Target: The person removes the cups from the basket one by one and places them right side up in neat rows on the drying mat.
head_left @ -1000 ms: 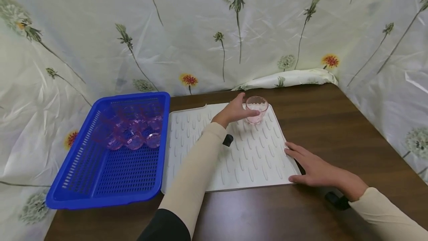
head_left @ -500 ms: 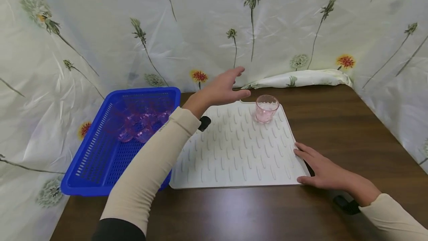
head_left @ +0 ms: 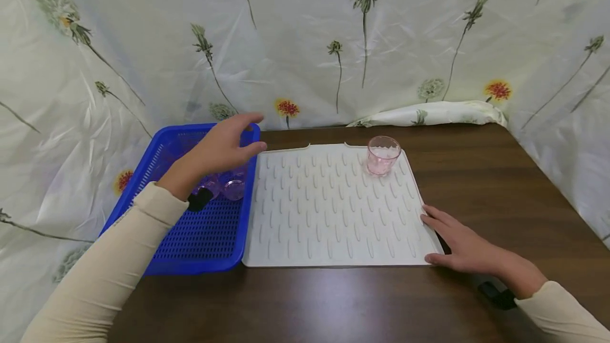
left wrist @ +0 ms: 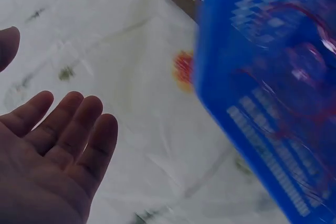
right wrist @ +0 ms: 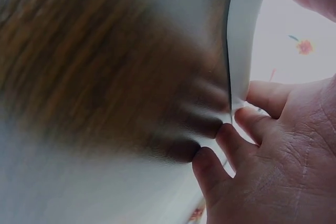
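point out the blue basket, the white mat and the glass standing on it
basket (head_left: pixel 205 240), head view, bare front floor
mat (head_left: pixel 329 210), head view, middle of its ridged top
glass (head_left: pixel 382 164), head view, front wall

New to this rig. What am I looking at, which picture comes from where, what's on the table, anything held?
No machine: a person's bare hands. The wide picture comes from a camera on the head; the close ones, from one on each wrist. On the table sit a ridged white mat and, left of it, a blue basket of pink glasses. A single glass stands on the mat, far right. The left hand is over the basket, holding nothing; the right hand touches the mat's right edge.
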A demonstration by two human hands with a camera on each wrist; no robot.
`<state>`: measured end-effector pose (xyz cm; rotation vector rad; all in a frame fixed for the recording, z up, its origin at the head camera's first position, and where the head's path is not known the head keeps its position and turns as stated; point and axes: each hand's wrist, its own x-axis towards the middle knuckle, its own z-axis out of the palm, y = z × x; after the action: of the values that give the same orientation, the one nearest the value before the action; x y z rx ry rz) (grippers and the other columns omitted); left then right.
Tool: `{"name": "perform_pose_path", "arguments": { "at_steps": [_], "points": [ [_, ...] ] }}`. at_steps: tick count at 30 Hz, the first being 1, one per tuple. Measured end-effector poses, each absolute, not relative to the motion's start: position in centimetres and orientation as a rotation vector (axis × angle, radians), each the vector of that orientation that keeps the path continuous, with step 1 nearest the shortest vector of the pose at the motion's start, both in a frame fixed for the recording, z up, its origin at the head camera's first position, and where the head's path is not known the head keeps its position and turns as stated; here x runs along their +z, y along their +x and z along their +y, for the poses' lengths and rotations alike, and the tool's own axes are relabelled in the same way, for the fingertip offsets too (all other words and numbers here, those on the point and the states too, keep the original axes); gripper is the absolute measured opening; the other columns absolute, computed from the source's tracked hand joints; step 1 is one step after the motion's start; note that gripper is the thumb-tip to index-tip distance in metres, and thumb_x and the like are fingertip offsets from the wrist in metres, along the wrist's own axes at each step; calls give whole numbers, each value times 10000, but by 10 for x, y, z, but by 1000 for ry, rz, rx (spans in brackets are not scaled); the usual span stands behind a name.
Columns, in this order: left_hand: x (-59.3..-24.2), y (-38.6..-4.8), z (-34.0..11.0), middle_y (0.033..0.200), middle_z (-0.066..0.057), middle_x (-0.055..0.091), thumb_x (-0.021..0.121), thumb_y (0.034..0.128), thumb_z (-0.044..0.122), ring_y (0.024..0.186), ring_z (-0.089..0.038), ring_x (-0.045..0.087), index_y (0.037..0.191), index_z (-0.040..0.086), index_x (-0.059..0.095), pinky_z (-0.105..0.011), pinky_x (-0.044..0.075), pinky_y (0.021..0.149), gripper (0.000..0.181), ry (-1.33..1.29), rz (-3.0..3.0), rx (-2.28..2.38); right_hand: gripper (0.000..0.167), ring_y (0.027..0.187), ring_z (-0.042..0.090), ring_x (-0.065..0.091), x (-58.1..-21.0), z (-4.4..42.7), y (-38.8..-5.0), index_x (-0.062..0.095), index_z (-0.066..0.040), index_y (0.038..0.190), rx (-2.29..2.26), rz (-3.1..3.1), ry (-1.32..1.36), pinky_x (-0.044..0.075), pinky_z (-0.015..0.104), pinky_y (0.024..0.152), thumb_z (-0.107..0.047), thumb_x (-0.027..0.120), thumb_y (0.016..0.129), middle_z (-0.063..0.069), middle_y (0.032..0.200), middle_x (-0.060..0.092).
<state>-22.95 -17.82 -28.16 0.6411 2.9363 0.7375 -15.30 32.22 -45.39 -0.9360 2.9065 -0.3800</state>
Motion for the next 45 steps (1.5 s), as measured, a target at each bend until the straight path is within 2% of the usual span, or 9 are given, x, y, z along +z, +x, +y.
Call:
{"name": "perform_pose_path", "arguments": {
  "at_steps": [10, 13, 17, 20, 26, 29, 36, 40, 45],
  "points": [
    [-308, -205, -286, 1460, -279, 468, 537, 1017, 259, 1342, -453, 446, 1454, -24, 424, -608, 379, 1082, 532, 299, 2963, 759, 841, 1362, 322, 392, -455, 324, -152, 420, -5, 1465, -369, 2924, -964, 234, 135, 1020, -444, 760, 833, 214, 1537, 373],
    [-319, -202, -309, 1434, -327, 461, 522, 1022, 257, 1311, -496, 443, 1433, -69, 422, -630, 382, 1053, 534, 209, 2971, 775, 845, 1368, 324, 389, -455, 326, -151, 417, -3, 1465, -344, 2926, -961, 238, 148, 1024, -449, 756, 833, 217, 1538, 374],
    [-332, -199, -330, 1402, -395, 434, 548, 1000, 217, 1260, -556, 437, 1408, -150, 399, -660, 382, 1017, 569, 157, 3011, 732, 846, 1366, 315, 395, -456, 327, -149, 417, -8, 1466, -302, 2930, -963, 369, 285, 1010, -458, 753, 833, 207, 1541, 378],
    [-338, -197, -337, 1378, -439, 412, 617, 948, 182, 1250, -594, 408, 1391, -191, 383, -683, 356, 1027, 624, 146, 3038, 663, 844, 1357, 313, 402, -456, 326, -146, 417, -14, 1467, -274, 2932, -951, 446, 417, 960, -466, 748, 835, 196, 1543, 378],
    [-344, -197, -338, 1422, -456, 352, 759, 838, 264, 1297, -619, 352, 1443, -172, 302, -705, 328, 1057, 874, 83, 2948, 543, 838, 1333, 341, 428, -454, 322, -143, 428, -12, 1459, -283, 2932, -942, 476, 489, 949, -466, 747, 832, 201, 1531, 391],
    [-348, -200, -337, 1418, -456, 364, 789, 801, 257, 1282, -621, 374, 1439, -182, 289, -699, 353, 1040, 922, 71, 2939, 535, 840, 1325, 348, 436, -453, 321, -143, 432, -11, 1456, -280, 2932, -943, 486, 518, 943, -475, 746, 831, 203, 1527, 396],
    [-349, -204, -334, 1426, -469, 336, 739, 838, 266, 1254, -641, 389, 1466, -182, 232, -701, 376, 1016, 923, 26, 2894, 462, 844, 1347, 374, 421, -449, 320, -144, 412, -5, 1467, -304, 2898, -895, 477, 556, 968, -476, 732, 844, 213, 1548, 366],
    [-349, -205, -332, 1351, -481, 416, 738, 836, 293, 1188, -653, 442, 1435, -191, 278, -687, 406, 990, 897, 28, 2928, 327, 843, 1334, 379, 426, -449, 320, -145, 421, 5, 1459, -316, 2901, -912, 485, 559, 952, -471, 739, 840, 219, 1539, 375],
    [-349, -208, -327, 1304, -494, 436, 703, 850, 295, 1165, -666, 428, 1377, -217, 348, -701, 398, 977, 816, -1, 2964, 194, 843, 1344, 405, 406, -448, 321, -147, 409, 13, 1466, -361, 2886, -907, 479, 584, 958, -463, 733, 849, 227, 1548, 356]
  ]
}}
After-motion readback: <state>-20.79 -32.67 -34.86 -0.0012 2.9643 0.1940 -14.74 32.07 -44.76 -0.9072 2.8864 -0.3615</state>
